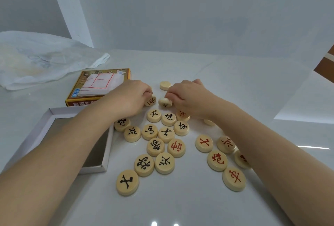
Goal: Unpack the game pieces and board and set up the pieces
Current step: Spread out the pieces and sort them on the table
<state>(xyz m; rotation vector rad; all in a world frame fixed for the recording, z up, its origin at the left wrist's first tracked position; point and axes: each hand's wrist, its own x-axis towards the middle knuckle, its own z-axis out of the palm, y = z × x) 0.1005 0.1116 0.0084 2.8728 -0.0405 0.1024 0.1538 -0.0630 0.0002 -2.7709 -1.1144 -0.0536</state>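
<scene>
Several round wooden game pieces with black characters (155, 147) lie face up in a loose cluster at the table's middle, and red-marked pieces (216, 160) lie to the right. My left hand (132, 97) pinches a tilted black-marked piece (150, 101) at the far end of the cluster. My right hand (188, 97) pinches another tilted piece (164, 102) just beside it. A blank-faced piece (165, 85) lies beyond both hands. The folded paper board (101, 84), white with red lines, rests on the brown box lid (72, 101) at the left.
An open white box tray (54, 115) sits under my left forearm at the near left. A crumpled white plastic bag (39, 59) lies at the far left. The glossy white table (180, 207) runs to a grey wall behind.
</scene>
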